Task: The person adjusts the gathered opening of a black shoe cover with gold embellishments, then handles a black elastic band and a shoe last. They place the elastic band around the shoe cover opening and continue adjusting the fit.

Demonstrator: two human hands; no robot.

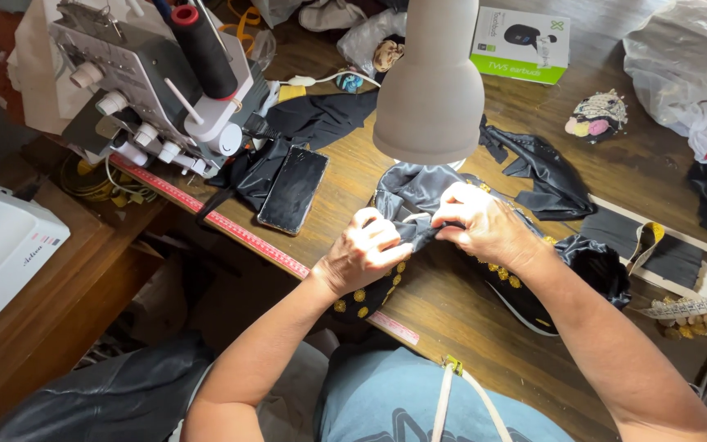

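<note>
- Both my hands were bunched up on the same piece of grey satin fabric [407, 196], close to the near edge of the wooden table [443, 295], about the middle of it.
- My left hand [363, 252] was curled shut, fingers pinching a fold of that satin, knuckles facing up.
- My right hand [487, 223] was clamped on it too, thumb and fingers closed tight on the fold just beside the left, the two hands pretty much touching.
- The satin ran back from my fingers toward the lamp, and under my hands lay black cloth with gold dots [370, 296], hanging a bit over the near edge.
- The big white lamp shade [429, 82] hung right above the work, so it hid part of the cloth behind.
- A red measuring tape [231, 229] was stuck along the table's near edge, running toward the left.
- My phone [293, 190] lay face up, screen dark, left of my hands, resting partly on another black fabric scrap [312, 119].
- The serger machine [149, 82] with a black thread cone [204, 49] sat at the far left corner.
- More black pieces [546, 176] lay to the right of the lamp, a green and white box [521, 45] near the far edge, and a little pincushion [597, 116] off toward the right side.
- A clear plastic bag [689, 74] took up the far right corner.
</note>
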